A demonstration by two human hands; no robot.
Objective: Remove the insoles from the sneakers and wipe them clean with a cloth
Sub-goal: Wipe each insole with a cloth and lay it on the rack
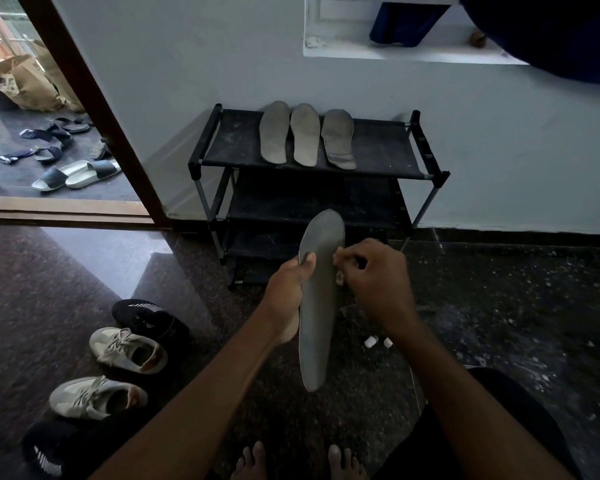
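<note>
Your left hand (pixel 288 292) gripped the insole (pixel 317 306) mid-air before the shoe rack (pixel 426 150), thumb on its face. Right hand (pixel 378 278) curled at its edge; grip contents unclear. You needed firm bracing and full-length strokes.

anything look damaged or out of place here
The rightmost insole on the shoe rack looks creased and ridged at its near end, unlike the two beside it. Two small white pieces lie loose on the floor, right of the held insole.
</note>
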